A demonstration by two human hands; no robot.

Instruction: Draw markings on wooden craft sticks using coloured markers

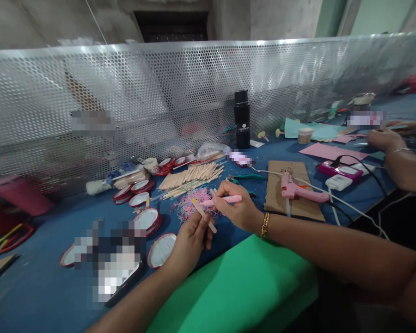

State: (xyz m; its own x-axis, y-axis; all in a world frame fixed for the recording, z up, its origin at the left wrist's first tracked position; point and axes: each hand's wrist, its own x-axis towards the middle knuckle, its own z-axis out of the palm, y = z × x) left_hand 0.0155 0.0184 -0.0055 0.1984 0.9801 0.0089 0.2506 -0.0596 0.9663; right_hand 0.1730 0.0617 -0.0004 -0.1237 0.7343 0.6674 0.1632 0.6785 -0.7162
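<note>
My left hand [190,240] is closed around a wooden craft stick [198,206], which slants up to the left and has a yellow patch near its upper end. In my right hand [236,209] is a pink marker [233,199], its tip pointing left at or close to the stick. Whether the tip touches the wood I cannot tell. Behind both hands lies a loose heap of coloured rubber bands [182,206], and beyond it a pile of plain craft sticks [194,175]. Round red-rimmed lids [147,221] lie to the left of my hands.
A pink glue gun [303,191] rests on cardboard [275,173] at the right, with cables around it. A black bottle [241,122] stands before the perforated metal screen [131,92]. Green material [242,286] lies under my forearms. Another person's hands [388,141] work at far right.
</note>
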